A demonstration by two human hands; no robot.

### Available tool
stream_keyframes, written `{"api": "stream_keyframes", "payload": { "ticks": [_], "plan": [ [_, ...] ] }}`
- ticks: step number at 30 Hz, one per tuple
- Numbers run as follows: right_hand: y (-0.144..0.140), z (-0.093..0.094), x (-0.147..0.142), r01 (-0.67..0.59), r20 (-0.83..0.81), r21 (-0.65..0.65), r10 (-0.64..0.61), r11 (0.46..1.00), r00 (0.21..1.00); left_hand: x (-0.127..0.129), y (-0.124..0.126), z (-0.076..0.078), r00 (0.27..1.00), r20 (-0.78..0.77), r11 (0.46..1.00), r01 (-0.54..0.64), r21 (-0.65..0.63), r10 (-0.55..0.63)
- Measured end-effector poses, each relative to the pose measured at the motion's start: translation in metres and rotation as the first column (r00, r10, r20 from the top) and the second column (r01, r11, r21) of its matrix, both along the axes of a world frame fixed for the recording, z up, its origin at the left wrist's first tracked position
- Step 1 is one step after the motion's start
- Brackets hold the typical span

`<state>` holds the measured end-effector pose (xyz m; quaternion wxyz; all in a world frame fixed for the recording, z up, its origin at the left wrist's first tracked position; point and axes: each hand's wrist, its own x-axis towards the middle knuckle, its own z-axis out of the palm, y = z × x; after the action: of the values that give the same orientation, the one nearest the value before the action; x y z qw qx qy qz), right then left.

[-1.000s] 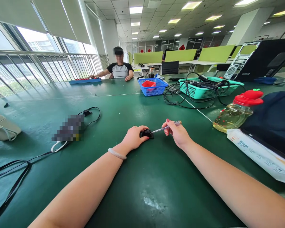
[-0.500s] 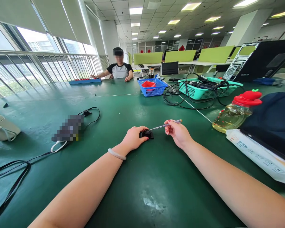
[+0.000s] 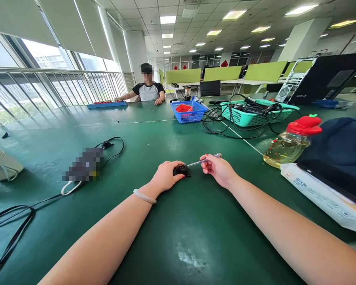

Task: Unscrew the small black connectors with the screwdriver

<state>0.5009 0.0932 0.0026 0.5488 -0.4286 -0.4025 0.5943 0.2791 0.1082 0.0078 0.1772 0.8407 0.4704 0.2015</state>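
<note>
On the green table, my left hand (image 3: 165,175) grips a small black part (image 3: 182,171) between thumb and forefinger, a pale bangle (image 3: 144,196) at its wrist. The part has a flat black base and a raised top whose details are too small to make out. My right hand (image 3: 218,170) is closed around the handle of a thin screwdriver (image 3: 202,160). The shaft slants down to the left, and its tip meets the top of the black part, or is very close to it.
A blue basket (image 3: 192,115) and a green basket (image 3: 240,120) with black cables stand at the back. To the right are a red-lidded bottle (image 3: 286,146) and a white packet (image 3: 320,196). A strapped, blurred object (image 3: 84,164) lies left. One person (image 3: 150,92) sits opposite.
My right hand and the screwdriver have come slightly left, nearer the black part, with the handle tilted a little lower. The whole view has shifted slightly. My left hand keeps its grip.
</note>
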Motion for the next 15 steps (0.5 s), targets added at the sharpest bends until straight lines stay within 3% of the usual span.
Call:
{"api": "stream_keyframes", "payload": {
  "ticks": [4,15],
  "plan": [
    [-0.0008,-0.0008,-0.0020,-0.012,0.013,-0.011,0.013,1.000,1.000,0.0002,0.0004,-0.0007,1.000,0.002,1.000,0.004,0.008,-0.004],
    [0.0013,-0.0005,-0.0075,0.211,-0.007,0.082,-0.211,0.974,0.977,0.0003,-0.0025,0.0012,1.000,-0.008,1.000,0.008,0.017,-0.008]
  ]
}}
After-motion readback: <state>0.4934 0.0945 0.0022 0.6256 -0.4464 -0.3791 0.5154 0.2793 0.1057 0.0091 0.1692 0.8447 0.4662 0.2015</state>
